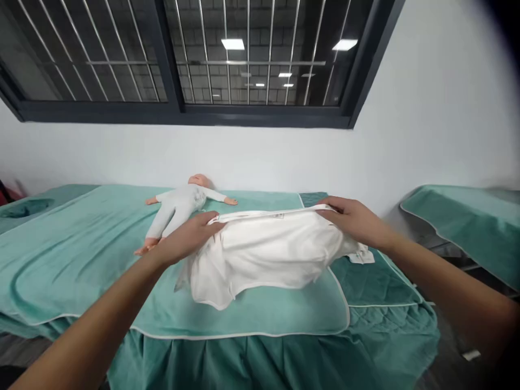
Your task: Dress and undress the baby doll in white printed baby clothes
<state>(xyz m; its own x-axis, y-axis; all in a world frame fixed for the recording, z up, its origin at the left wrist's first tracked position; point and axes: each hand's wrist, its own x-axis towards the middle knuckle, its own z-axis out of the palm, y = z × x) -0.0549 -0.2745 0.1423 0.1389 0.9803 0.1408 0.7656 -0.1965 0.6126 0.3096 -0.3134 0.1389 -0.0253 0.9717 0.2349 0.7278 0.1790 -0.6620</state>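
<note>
A white cloth garment (268, 252) hangs stretched between my two hands above the bed, its upper edge pulled nearly straight and its lower part drooping in folds. My left hand (195, 233) is closed on the left end of that edge. At the right end, my right hand (349, 216) pinches the edge between thumb and fingers. A small printed mark shows just under the edge. A baby doll (182, 203) in a pale suit lies on its back beyond my left hand, arms spread. Part of its legs is hidden behind my left forearm.
The bed (390, 325) has a quilted green cover with a lighter green sheet (81, 254) over it. A white piece of cloth or tag (361, 254) shows behind my right hand. Another green-covered bed (467, 211) stands at right. A barred window (260, 114) is set in the white wall.
</note>
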